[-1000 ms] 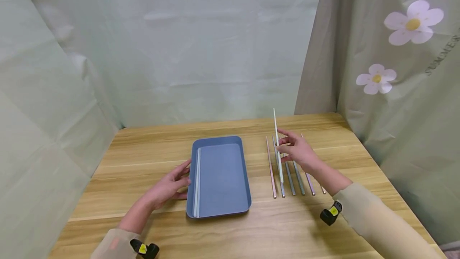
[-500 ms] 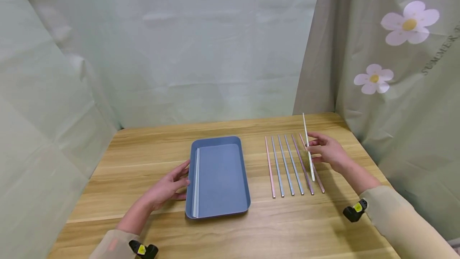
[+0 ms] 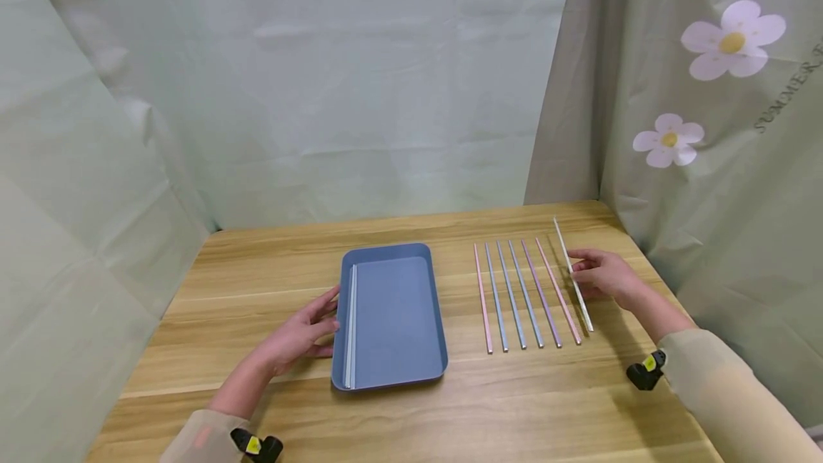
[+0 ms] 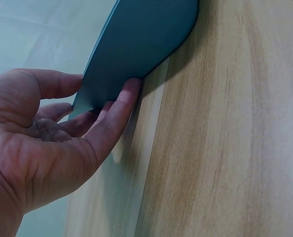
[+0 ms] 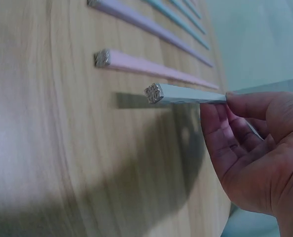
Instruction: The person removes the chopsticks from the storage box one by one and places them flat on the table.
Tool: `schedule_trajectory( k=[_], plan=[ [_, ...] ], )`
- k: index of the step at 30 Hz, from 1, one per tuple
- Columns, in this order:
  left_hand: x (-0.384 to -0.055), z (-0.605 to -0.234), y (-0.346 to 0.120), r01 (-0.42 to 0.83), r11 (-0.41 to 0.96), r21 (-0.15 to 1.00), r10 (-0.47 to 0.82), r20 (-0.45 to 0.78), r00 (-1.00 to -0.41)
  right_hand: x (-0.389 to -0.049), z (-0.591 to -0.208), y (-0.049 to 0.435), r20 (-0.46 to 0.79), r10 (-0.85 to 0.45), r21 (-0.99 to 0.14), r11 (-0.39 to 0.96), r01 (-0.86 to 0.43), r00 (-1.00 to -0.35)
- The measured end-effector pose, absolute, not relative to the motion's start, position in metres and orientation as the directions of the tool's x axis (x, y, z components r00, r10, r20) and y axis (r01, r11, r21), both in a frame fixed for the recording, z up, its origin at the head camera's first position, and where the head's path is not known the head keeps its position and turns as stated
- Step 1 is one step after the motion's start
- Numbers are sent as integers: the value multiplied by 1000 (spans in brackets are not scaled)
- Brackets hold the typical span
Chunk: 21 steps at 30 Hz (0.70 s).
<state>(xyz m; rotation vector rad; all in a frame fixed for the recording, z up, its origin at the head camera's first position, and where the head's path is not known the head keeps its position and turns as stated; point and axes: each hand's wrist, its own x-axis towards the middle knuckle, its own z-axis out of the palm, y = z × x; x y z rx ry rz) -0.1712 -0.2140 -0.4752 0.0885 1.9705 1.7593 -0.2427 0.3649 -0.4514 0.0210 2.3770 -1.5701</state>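
My right hand pinches a white chopstick between thumb and fingers, near the right end of a row of chopsticks. In the right wrist view the chopstick shows a patterned square end toward the camera and a shadow on the wood beside it. Closest to it in the row lies a pink chopstick, then a purple one. My left hand rests against the left side of a blue-grey tray, thumb at its rim and fingers along its outer wall. Two pale chopsticks lie along the tray's left inside.
Several blue chopsticks and another pink chopstick lie parallel between the tray and the purple one. The wooden table ends at a hanging cloth behind, with a flowered curtain at the right.
My right hand has carried the white chopstick rightward across the row and lowered it beyond the right-hand pink chopstick. My left hand and the tray have stayed in place.
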Motion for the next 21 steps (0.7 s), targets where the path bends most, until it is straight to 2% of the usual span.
schedule_trajectory(
  k=[11,21],
  plan=[
    [-172,-476,-214,-271,163,949,370,-313,-874,-246,-469,374,-254,-158,-883,441,162,-954],
    [-173,-480,-215,-278,163,947,363,-320,-875,-244,-466,371,-234,-181,-841,531,105,-955]
  ],
)
